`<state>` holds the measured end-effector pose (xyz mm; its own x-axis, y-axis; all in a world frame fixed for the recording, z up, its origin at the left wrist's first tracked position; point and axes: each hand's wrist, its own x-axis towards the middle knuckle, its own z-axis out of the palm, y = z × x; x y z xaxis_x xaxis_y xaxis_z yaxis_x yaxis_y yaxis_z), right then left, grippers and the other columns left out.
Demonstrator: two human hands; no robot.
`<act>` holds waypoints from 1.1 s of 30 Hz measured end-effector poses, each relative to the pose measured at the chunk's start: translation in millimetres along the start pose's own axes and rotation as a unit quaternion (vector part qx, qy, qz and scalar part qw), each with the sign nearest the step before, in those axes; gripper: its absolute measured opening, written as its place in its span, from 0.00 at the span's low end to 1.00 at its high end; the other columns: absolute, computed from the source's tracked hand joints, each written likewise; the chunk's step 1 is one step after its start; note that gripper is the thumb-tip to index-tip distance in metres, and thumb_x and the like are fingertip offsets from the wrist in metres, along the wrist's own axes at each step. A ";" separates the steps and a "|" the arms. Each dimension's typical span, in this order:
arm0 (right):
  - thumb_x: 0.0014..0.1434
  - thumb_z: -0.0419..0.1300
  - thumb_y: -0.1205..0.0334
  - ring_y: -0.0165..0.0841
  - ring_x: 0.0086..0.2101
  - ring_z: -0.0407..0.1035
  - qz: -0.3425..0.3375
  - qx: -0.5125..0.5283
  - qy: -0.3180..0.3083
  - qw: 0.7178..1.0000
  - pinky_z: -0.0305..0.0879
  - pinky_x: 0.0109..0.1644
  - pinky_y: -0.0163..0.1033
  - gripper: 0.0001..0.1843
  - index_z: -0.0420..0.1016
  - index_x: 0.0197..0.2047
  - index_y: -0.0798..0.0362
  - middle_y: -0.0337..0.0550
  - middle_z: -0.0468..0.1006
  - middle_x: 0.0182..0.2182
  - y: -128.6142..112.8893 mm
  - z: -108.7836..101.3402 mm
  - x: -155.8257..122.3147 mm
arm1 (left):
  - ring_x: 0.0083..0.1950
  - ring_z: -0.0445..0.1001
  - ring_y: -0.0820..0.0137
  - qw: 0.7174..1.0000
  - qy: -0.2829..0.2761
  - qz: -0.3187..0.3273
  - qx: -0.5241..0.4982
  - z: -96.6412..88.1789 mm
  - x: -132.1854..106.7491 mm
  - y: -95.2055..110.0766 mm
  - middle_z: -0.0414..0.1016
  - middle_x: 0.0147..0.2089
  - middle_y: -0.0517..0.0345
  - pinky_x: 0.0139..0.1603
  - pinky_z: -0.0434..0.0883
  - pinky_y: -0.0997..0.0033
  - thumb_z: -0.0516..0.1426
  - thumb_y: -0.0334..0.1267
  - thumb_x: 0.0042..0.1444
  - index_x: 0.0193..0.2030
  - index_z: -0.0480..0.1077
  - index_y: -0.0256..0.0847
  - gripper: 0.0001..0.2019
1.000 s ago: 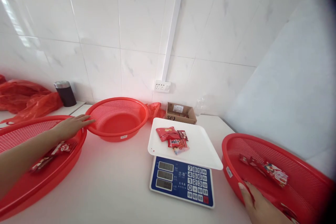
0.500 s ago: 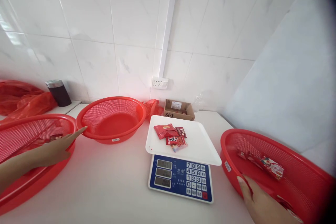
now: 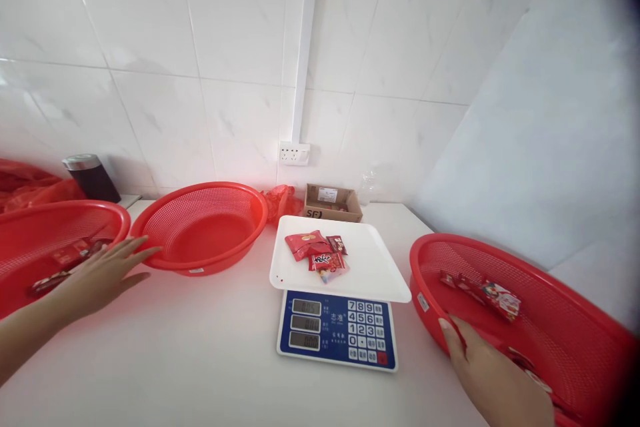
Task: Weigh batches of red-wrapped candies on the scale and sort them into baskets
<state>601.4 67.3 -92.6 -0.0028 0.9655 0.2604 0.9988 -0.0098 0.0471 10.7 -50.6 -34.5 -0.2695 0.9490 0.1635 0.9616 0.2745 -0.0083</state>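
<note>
My left hand (image 3: 103, 273), fingers spread and stretched out, is at the right rim of the left red plastic basket (image 3: 117, 213); I cannot tell if it touches. Several snack packets lie in that basket. My right hand (image 3: 493, 363) grips the near rim of the right red basket (image 3: 425, 260), its thumb outside and its fingers hidden inside. Wrapped snacks, among them a white and red packet (image 3: 501, 300), lie in it. Between my hands stands a blue digital scale (image 3: 337, 330). Red snack packets (image 3: 320, 253) rest on its white tray (image 3: 373, 260).
A third red basket (image 3: 200, 260) stands behind and left of the scale. Along the wall are a small cardboard box (image 3: 334, 213), a red plastic bag (image 3: 283, 203) and a dark flask (image 3: 95, 180). More red bags (image 3: 30, 187) lie at the far left. A wall socket (image 3: 294, 153) is above the box.
The left basket has shifted away from me and to the left. My left hand's fingers have spread wider. My right hand still grips its rim, and the view has turned slightly right.
</note>
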 end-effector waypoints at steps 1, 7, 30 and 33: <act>0.64 0.40 0.52 0.39 0.28 0.75 0.008 0.002 -0.002 1.000 0.67 0.29 0.41 0.27 0.74 0.50 0.54 0.52 0.80 0.31 -0.4 -0.4 0.0 | 0.62 0.63 0.58 1.000 -0.014 0.022 -0.007 2.9 3.6 6.3 0.71 0.57 0.52 0.60 0.57 0.57 0.46 0.41 0.59 0.52 0.69 0.43 0.18; 0.63 0.39 0.50 0.40 0.29 0.76 0.023 0.018 -0.017 0.999 0.67 0.28 0.41 0.28 0.73 0.52 0.53 0.53 0.80 0.35 -2.3 -1.6 -3.1 | 0.56 0.69 0.55 0.994 -0.056 0.083 -0.046 13.8 12.1 54.7 0.75 0.52 0.49 0.63 0.51 0.49 0.45 0.43 0.60 0.49 0.71 0.41 0.18; 0.64 0.40 0.54 0.39 0.34 0.76 0.018 0.050 -0.020 0.998 0.69 0.32 0.40 0.25 0.75 0.50 0.50 0.52 0.80 0.39 -3.1 -9.2 -2.3 | 0.53 0.71 0.53 0.894 -0.059 0.142 -0.420 12.6 97.5 255.1 0.74 0.52 0.48 0.53 0.66 0.55 0.52 0.40 0.54 0.54 0.68 0.47 0.20; 0.63 0.40 0.54 0.41 0.35 0.76 0.007 0.053 -0.003 0.999 0.70 0.32 0.42 0.26 0.75 0.49 0.51 0.54 0.80 0.39 -1.3 -4.3 -1.3 | 0.51 0.73 0.56 0.861 -0.022 0.067 -0.504 5.5 94.4 239.8 0.76 0.48 0.47 0.50 0.69 0.58 0.50 0.43 0.57 0.54 0.67 0.43 0.19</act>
<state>599.9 64.9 -88.9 0.0117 0.9670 0.2543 0.9982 0.0036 -0.0595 215.6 105.6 -26.4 -0.1336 0.9729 0.1888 0.5362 -0.0893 0.8393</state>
